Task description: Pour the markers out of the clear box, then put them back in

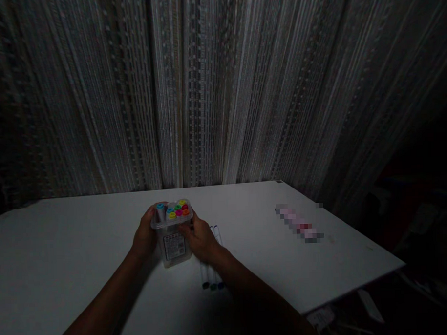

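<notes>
Between my two hands is a clear plastic marker box (174, 259) with a printed label on its front. Several markers (178, 212) with bright caps in yellow, green, red, pink, orange and blue stand upright inside it; one blue-capped marker sits apart at the left. My left hand (144, 235) grips the box's left side, its fingertips partly hidden behind the rim. On the right side, my right hand (202, 238) is closed around the box, thumb across the front. Beneath my right wrist, a few white markers (204, 276) with dark ends lie on the table, partly covered.
The white table (82, 231) reaches back to a striped, patterned curtain (206, 90). A blurred-out pinkish object (299, 224) lies on the table's right side. Past the right edge, dim items (322, 318) sit lower down in shadow.
</notes>
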Available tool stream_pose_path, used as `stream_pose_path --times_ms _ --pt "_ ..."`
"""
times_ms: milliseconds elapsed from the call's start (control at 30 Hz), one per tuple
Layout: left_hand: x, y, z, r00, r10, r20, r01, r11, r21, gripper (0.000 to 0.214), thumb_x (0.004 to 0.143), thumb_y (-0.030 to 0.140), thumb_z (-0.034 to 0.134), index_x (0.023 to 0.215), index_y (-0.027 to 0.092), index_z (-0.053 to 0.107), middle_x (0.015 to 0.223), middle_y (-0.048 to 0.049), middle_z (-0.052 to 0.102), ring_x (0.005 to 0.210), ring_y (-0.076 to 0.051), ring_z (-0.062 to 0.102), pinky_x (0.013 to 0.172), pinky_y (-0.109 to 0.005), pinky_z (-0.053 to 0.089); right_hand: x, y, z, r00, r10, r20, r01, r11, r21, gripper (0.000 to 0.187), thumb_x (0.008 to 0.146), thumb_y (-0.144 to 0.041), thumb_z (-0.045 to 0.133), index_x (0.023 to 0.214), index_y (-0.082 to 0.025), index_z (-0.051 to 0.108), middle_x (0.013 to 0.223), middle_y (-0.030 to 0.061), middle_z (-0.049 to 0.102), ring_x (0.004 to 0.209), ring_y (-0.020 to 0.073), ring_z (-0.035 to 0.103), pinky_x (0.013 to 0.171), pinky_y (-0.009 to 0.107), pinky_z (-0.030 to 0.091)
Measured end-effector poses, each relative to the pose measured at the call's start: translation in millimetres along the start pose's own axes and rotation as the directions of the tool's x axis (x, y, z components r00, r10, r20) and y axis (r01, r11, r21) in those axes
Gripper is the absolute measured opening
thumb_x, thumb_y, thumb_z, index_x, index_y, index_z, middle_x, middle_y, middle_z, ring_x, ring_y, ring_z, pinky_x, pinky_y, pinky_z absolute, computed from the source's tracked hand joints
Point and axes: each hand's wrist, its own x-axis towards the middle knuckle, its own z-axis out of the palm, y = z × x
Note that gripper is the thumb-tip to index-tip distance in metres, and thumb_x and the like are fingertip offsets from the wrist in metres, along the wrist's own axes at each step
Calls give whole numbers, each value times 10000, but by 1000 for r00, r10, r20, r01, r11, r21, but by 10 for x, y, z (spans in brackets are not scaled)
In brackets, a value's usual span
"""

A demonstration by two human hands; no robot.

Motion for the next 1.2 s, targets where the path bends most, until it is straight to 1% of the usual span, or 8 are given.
stream_pose_path --times_ms 200,367,533,767,867,1067,1200 --pt "33 -34 -30 1000 4 -17 -4 1000 -22 373 603 491 647 781 163 639 698 -10 692 625 -201 632 606 -306 491 3 14 -3 1000 -10 6 10 1000 20 430 905 -475 476 1255 -225 468 1160 61 652 1002 209 632 845 334 491" --pt "50 -52 -44 1000 4 -19 -4 1000 -31 356 608 478 649 770 161 650 713 -14 702 652 -202 635 639 -308 501 2 11 -3 1000 -6 -1 6 1000 16 440 905 -463 479 1274 -226 455 1160 65 651 997 213 631 851 342 488" --pt "38 -48 -33 1000 5 -19 -6 999 -35 337 628 472 638 766 165 656 702 -10 702 633 -204 633 618 -312 504 0 42 12 1000 -19 -7 19 1000 23 453 902 -482 477 1276 -228 455 1148 69 653 990 217 634 839 344 495" --pt "10 -14 -11 1000 -13 -23 12 999 -37 355 590 483 668 747 165 654 665 -5 691 611 -212 636 584 -314 508 7 42 12 1000 -16 -1 16 999 35 436 907 -469 473 1274 -235 451 1151 64 652 984 213 636 843 351 499" --pt "9 -9 -3 1000 -3 -21 2 999 -40 338 598 467 667 736 159 647 634 -5 674 604 -214 641 583 -314 510 7 45 13 1000 -6 1 6 999 42 438 904 -473 477 1276 -243 449 1164 55 649 991 210 636 843 345 500" --pt "15 -10 -2 999 5 -33 -7 999 -45 288 636 438 636 738 169 651 673 -8 693 605 -200 632 588 -304 503 6 27 12 999 -33 0 33 996 80 436 902 -460 480 1275 -236 445 1180 67 643 985 215 642 842 352 500" --pt "9 -4 0 1000 7 -27 -8 999 -40 281 647 439 636 734 171 650 676 -12 693 619 -205 633 597 -308 501 4 7 4 1000 -24 3 24 996 80 417 904 -435 479 1269 -234 447 1181 66 643 984 210 641 842 346 501"
